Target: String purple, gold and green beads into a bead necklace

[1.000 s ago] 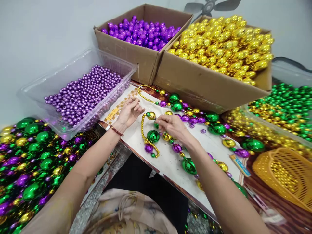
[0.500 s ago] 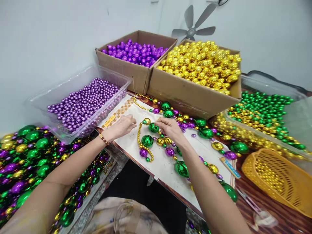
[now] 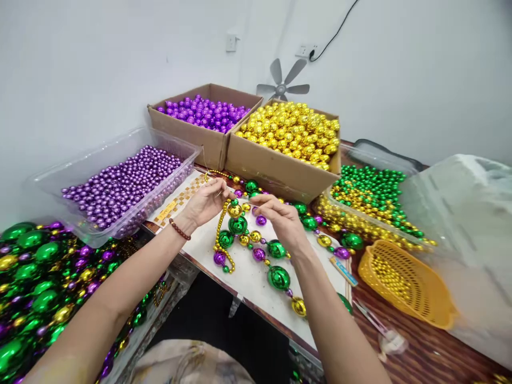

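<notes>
My left hand (image 3: 207, 201) and my right hand (image 3: 279, 215) are raised a little above a white mat (image 3: 256, 277), fingers pinched. Between them hangs a bead strand (image 3: 236, 226) of gold, green and purple balls. The left fingers pinch its top end by the small gold beads; the right fingers pinch it near a purple bead (image 3: 261, 220). The rest of the strand trails across the mat toward the near edge, past a large green ball (image 3: 279, 277).
Two cardboard boxes at the back hold purple balls (image 3: 202, 112) and gold balls (image 3: 292, 130). A clear tray of small purple beads (image 3: 116, 184) is left. Finished strands (image 3: 36, 277) pile at far left. A yellow basket (image 3: 404, 280) and green-and-gold beads (image 3: 372, 194) are right.
Both hands lifted off the mat, raising the strand's top end. The camera tilted up, showing more wall and fan.
</notes>
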### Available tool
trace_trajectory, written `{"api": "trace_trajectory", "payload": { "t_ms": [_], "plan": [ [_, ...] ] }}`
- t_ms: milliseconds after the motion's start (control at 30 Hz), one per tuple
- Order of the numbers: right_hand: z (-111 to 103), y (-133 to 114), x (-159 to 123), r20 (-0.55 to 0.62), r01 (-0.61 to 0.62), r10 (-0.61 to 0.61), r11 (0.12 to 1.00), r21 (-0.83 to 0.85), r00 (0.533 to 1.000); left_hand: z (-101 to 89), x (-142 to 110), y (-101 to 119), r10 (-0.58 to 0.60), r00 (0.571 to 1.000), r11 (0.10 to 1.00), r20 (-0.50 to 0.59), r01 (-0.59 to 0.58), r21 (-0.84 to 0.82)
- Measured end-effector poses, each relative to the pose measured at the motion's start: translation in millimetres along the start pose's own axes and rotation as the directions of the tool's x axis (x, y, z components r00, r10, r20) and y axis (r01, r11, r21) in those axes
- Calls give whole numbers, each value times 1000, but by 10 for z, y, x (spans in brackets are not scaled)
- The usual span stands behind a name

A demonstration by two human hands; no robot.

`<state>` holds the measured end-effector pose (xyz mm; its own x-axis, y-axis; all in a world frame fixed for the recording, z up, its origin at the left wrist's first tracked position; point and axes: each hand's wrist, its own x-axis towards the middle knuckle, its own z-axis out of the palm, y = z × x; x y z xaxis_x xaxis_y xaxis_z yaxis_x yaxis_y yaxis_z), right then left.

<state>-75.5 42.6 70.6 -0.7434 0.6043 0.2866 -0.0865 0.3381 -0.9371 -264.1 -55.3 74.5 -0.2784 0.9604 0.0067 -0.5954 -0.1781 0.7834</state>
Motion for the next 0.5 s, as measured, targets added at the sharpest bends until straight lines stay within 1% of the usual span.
{"api": "trace_trajectory", "payload": {
  "t_ms": [67, 133, 200, 300, 367, 400, 467, 500],
  "plan": [
    [-39, -216, 12, -46, 50, -48, 998, 43, 998, 170, 59, 31, -25, 999, 999, 21, 26, -24],
    [-45, -424, 45, -88, 94, -88, 993, 76, 992, 353, 99, 90, -15, 999, 999, 40, 16, -39],
    [-44, -633, 85, -141, 150, -138, 986, 74, 980, 559, 121, 182, 29, 997, 999, 65, -27, -20],
    [-108, -1004, 141, -225, 241, -236, 970, -4, 945, 939, 113, 398, 123, 982, 989, 141, -133, 67],
    [-226, -1323, 185, -258, 328, -330, 943, -52, 908, 1245, 89, 599, 170, 968, 978, 185, -189, 88],
    [-308, -1505, 214, -261, 391, -391, 919, -53, 883, 1408, 80, 716, 186, 964, 977, 192, -203, 72],
    [-502, -1898, 293, -291, 541, -518, 841, 0, 804, 1731, 81, 979, 201, 961, 979, 190, -202, -15],
    [-604, -2099, 342, -317, 587, -547, 808, 40, 775, 1884, 94, 1119, 192, 964, 981, 186, -182, -69]
  ]
}}
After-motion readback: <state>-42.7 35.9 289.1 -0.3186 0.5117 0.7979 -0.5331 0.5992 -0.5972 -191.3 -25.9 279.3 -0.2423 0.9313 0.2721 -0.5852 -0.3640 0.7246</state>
